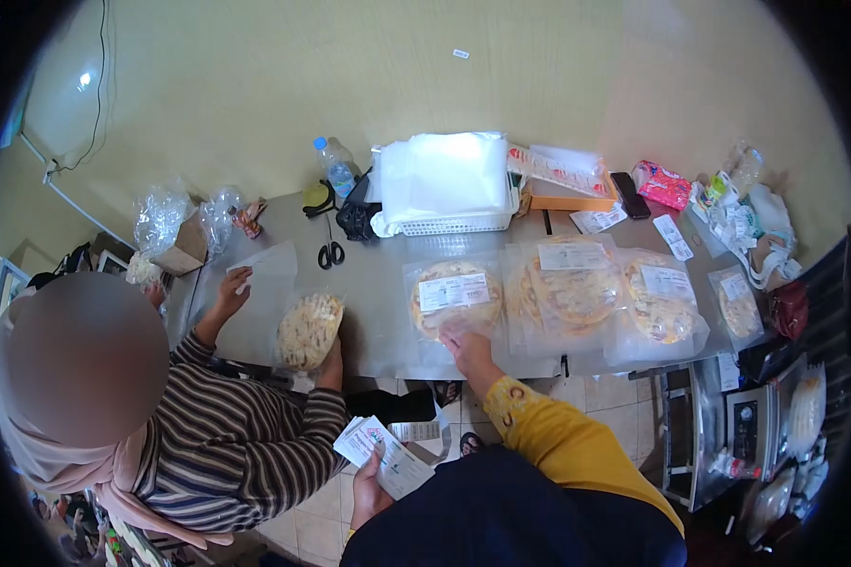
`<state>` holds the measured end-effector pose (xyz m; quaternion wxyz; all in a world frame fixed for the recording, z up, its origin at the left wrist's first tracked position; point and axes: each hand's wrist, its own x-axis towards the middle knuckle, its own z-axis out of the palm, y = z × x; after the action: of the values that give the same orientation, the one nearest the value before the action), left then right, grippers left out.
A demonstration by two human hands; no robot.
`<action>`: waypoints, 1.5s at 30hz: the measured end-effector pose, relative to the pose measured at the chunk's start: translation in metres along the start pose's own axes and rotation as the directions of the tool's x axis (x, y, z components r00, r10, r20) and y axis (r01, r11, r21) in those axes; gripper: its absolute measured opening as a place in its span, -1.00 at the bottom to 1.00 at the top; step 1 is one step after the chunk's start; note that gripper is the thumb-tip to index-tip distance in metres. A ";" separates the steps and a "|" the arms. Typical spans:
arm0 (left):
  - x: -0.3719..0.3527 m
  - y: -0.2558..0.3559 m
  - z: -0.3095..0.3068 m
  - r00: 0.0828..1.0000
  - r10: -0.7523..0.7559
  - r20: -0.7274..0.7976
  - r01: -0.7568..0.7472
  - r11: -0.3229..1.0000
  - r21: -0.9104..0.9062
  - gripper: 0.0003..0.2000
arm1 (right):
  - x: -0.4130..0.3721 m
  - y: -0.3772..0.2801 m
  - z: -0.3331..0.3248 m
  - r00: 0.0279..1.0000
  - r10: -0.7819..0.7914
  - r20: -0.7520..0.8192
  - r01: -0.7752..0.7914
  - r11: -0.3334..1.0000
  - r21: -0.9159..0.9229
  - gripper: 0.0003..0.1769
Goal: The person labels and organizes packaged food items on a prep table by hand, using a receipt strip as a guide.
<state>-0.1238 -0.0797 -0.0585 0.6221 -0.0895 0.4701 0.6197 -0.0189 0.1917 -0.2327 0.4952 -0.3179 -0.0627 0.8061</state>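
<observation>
The person's left hand [371, 487] grips a fanned stack of printed cards [399, 470], stiff, white and rectangular, with the thumb laid flat on top; a limp, pale strip [420, 431] with fine printing hangs beside them. The right hand [471, 352] reaches from a yellow sleeve [567, 430] with its fingers bent over the lower edge of a bagged disc [456, 317] of pale, lumpy food, which lies on the smooth grey table [378, 274] under glossy clear plastic, a white label [452, 292] across its upper half. To its right, larger bagged discs [572, 298] overlap in crinkled film, their toppings rough and yellowish. At the left, a co-worker in a striped knit sleeve [298, 463] holds another round package [309, 331], one hand near a thin translucent sheet [267, 268]. Behind stand a white lattice-sided basket [459, 225] stacked with smooth sheets, black-handled scissors [331, 253] and a clear bottle [337, 172] with a blue cap. The right fingertips are blurred, so whether they pinch the bag or merely touch it cannot be told. The left fingers are hidden under the cards, dark cloth [501, 515] covers the foreground, glare and small size make the label print unreadable, and the black lens border cuts off the room's edges.
</observation>
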 end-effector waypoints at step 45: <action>-0.022 -0.177 0.199 0.941 0.016 0.337 0.008 0.998 -0.070 -0.59 | -0.269 -0.756 -0.280 0.905 -0.388 -0.173 0.238 0.801 -0.549 -0.82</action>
<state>0.1262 0.0048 -0.0183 0.6887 -0.0030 0.3346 0.6432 0.7981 0.2854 -0.0185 0.5229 -0.5332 -0.2583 0.6128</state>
